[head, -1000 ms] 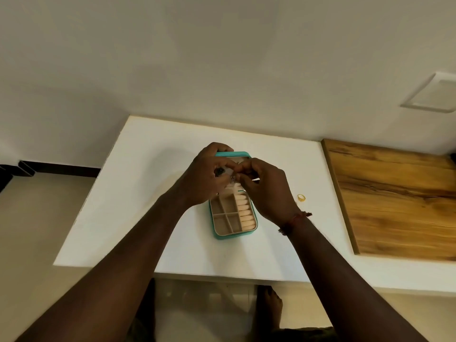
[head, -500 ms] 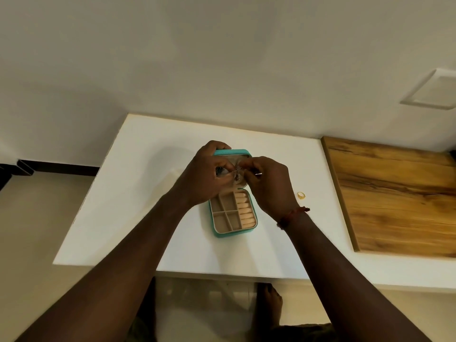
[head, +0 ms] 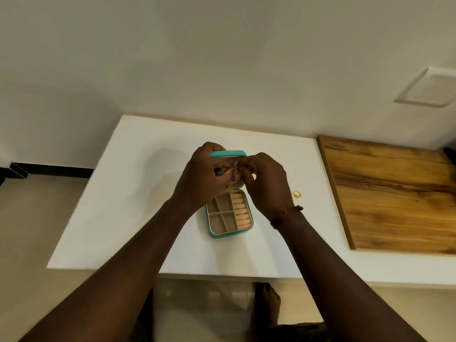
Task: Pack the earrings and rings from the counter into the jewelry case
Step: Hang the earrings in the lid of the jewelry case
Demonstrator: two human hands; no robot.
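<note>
There — hands (head: 237, 178) at jewelry case (head: 229, 218) lid.

White counter (head: 138, 193), flat, backed by a pale wall. Directly on it: a teal case (head: 229, 218), lid open and raised at the far end, tray of beige compartments and ring rolls lying just below the pinching fingers. A gold ring (head: 297, 194) lying right of the grip, apart from the case, near the right wrist. Further right, a wooden board (head: 394, 193), seemingly flat on the counter or flush with it; hard to tell.
</note>
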